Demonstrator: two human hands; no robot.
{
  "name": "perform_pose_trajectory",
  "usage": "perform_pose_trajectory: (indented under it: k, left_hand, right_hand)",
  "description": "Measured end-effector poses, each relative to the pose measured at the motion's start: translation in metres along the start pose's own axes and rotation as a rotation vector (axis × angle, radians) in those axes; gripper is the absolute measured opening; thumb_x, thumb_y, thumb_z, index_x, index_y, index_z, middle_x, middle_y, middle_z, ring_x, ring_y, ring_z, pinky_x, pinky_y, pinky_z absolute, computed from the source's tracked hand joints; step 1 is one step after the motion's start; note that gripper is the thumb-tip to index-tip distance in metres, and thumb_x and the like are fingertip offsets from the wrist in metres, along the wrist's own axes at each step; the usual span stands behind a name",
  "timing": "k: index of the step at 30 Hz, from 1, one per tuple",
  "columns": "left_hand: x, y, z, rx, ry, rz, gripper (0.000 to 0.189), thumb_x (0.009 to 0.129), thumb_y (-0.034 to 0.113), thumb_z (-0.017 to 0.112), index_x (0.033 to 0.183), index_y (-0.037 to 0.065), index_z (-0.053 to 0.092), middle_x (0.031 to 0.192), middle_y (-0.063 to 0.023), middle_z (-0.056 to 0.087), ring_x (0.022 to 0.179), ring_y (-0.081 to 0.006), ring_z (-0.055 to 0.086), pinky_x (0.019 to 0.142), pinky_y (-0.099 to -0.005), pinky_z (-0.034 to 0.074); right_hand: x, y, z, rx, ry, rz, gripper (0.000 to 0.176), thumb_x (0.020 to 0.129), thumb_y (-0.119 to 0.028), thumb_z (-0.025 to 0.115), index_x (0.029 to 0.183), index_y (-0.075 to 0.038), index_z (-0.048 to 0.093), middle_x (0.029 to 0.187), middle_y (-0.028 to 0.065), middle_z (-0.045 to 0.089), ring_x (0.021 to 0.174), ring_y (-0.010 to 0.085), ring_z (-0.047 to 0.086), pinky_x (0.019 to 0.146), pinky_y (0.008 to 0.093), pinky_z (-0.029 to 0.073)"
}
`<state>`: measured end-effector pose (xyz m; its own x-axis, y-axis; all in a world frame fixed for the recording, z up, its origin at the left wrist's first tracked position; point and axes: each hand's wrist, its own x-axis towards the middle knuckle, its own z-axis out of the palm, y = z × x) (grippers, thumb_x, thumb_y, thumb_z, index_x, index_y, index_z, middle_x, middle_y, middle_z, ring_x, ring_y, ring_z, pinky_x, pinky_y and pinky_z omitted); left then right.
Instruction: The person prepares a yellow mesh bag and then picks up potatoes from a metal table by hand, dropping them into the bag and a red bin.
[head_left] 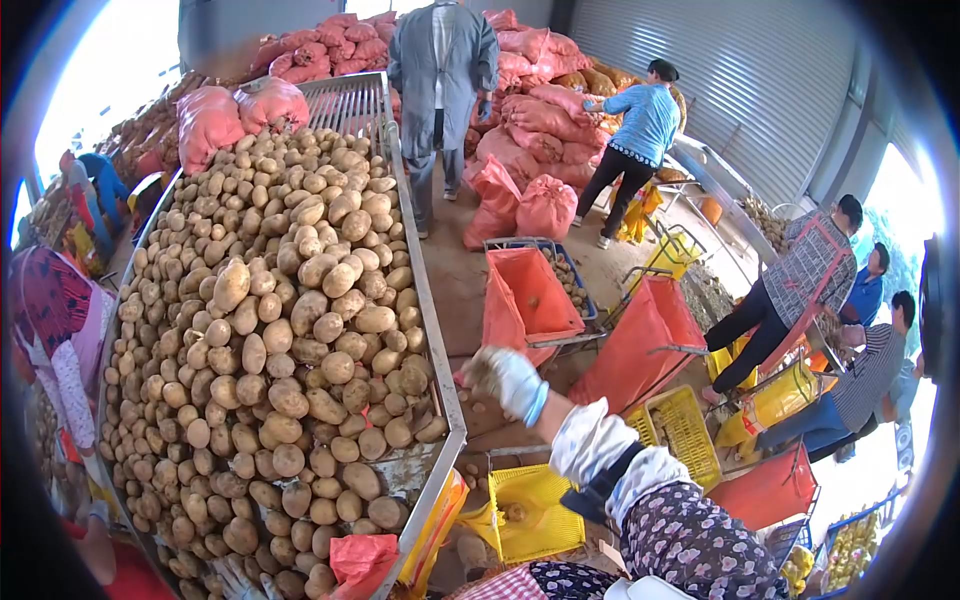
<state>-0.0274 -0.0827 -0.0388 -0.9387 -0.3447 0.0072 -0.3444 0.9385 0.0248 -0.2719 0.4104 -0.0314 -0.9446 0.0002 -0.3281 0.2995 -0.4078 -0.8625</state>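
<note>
Potato pile point(270, 330): on metal-rimmed table point(437, 340), long axis near-to-far
Left gloved hand point(240, 582): fingers loosely spread, at near potatoes
Right gloved hand point(508, 384): right of table, pointing left; blurred, we can't tell grip

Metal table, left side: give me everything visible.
Long grey metal table with a raised rim, angled near right corner and parallel bars at its far end. Brown potatoes are heaped over most of it. Two bulging pink-red sacks sit toward the far left; crumpled red material is at the near edge, beside the gloved left hand.
</note>
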Motion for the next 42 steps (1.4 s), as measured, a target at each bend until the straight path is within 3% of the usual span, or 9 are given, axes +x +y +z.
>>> perform_pose_trajectory:
  k: [7, 10, 13, 15, 21, 24, 28, 33, 42]
  left_hand:
    - [0.025, -0.047, 0.042, 0.091, 0.02, 0.038, 0.076, 0.086, 0.058, 0.047, 0.143, 0.008, 0.035, 0.15, -0.0216, 0.024, 0.138, -0.0397, 0.022, 0.111, -0.0573, 0.012]
    - [0.03, -0.054, 0.048, 0.07, 0.035, 0.079, 0.079, 0.082, 0.059, 0.053, 0.141, 0.01, 0.037, 0.148, -0.0217, 0.027, 0.137, -0.043, 0.022, 0.11, -0.0607, 0.014]
    - [0.026, -0.036, 0.02, 0.241, -0.055, 0.035, 0.074, 0.085, 0.054, 0.053, 0.141, 0.009, 0.036, 0.145, -0.0198, 0.034, 0.133, -0.0391, 0.032, 0.106, -0.0547, 0.03]
    - [0.025, -0.026, -0.001, -0.078, -0.227, -0.085, 0.079, 0.08, 0.04, 0.059, 0.144, 0.005, 0.029, 0.152, -0.0222, 0.016, 0.141, -0.0417, 0.009, 0.112, -0.0552, 0.011]
    - [0.022, -0.081, 0.041, -0.378, 0.076, 0.049, 0.06, 0.084, 0.034, 0.058, 0.137, 0.008, 0.044, 0.144, -0.0206, 0.036, 0.135, -0.0388, 0.028, 0.111, -0.0485, 0.02]
    - [-0.01, -0.111, 0.02, -0.429, 0.256, -0.151, 0.064, 0.088, 0.033, 0.055, 0.141, 0.004, 0.035, 0.147, -0.0171, 0.033, 0.137, -0.0358, 0.026, 0.113, -0.0447, 0.016]
    - [-0.053, -0.148, 0.021, -0.555, 0.28, -0.506, 0.081, 0.084, 0.042, 0.06, 0.144, 0.0, 0.026, 0.149, -0.0209, 0.025, 0.139, -0.0369, 0.021, 0.114, -0.0471, 0.014]
    - [-0.044, -0.128, 0.026, -0.161, -0.068, -0.247, 0.115, 0.064, 0.063, 0.07, 0.148, 0.007, 0.016, 0.152, -0.02, 0.018, 0.14, -0.0409, 0.014, 0.114, -0.0502, 0.011]
    - [-0.087, -0.192, 0.031, -0.177, 0.108, -0.248, 0.093, 0.066, 0.055, 0.072, 0.138, 0.006, 0.039, 0.142, -0.0204, 0.035, 0.134, -0.0389, 0.028, 0.111, -0.0521, 0.02]
  right_hand:
    - [-0.022, 0.0, 0.054, -0.097, 0.164, -0.097, 0.034, 0.095, -0.04, 0.046, 0.079, -0.011, 0.056, 0.069, 0.0071, 0.061, 0.061, 0.0177, 0.058, 0.058, 0.0319, 0.049]
    - [0.046, -0.117, -0.027, 0.67, 0.076, -0.043, 0.045, 0.096, -0.048, 0.039, 0.075, -0.011, 0.053, 0.061, 0.0032, 0.053, 0.05, 0.0151, 0.05, 0.047, 0.0285, 0.043]
    - [0.085, -0.195, -0.097, 0.406, 0.223, -0.712, 0.043, 0.094, -0.048, 0.044, 0.075, -0.011, 0.057, 0.056, -0.0002, 0.052, 0.047, 0.0138, 0.051, 0.043, 0.0296, 0.043]
    - [0.032, -0.179, 0.04, 0.159, 0.359, -0.667, 0.017, 0.095, -0.033, 0.049, 0.088, -0.017, 0.05, 0.057, 0.0028, 0.053, 0.046, 0.0133, 0.052, 0.042, 0.0287, 0.041]
    - [-0.038, 0.059, 0.221, -0.905, -0.508, -0.285, 0.041, 0.089, -0.019, 0.06, 0.127, -0.005, 0.053, 0.087, 0.0073, 0.066, 0.08, 0.0176, 0.065, 0.075, 0.0308, 0.051]
    - [-0.065, 0.111, 0.277, -1.354, -0.987, -0.87, 0.052, 0.081, -0.026, 0.065, 0.13, -0.011, 0.052, 0.118, 0.017, 0.059, 0.112, 0.0351, 0.055, 0.094, 0.0412, 0.045]
    - [-0.077, 0.142, 0.321, -1.602, -1.178, -0.915, 0.072, 0.076, -0.04, 0.068, 0.139, -0.018, 0.041, 0.142, 0.0192, 0.037, 0.132, 0.0419, 0.033, 0.107, 0.05, 0.03]
    - [-0.097, 0.197, 0.36, -1.723, -1.396, -0.86, 0.075, 0.075, -0.05, 0.068, 0.14, -0.024, 0.04, 0.15, 0.0181, 0.025, 0.138, 0.0441, 0.02, 0.112, 0.0511, 0.021]
    - [-0.12, 0.215, 0.362, -1.702, -1.539, -0.89, 0.07, 0.074, -0.047, 0.067, 0.137, -0.025, 0.046, 0.15, 0.0185, 0.022, 0.136, 0.0483, 0.018, 0.111, 0.0559, 0.021]
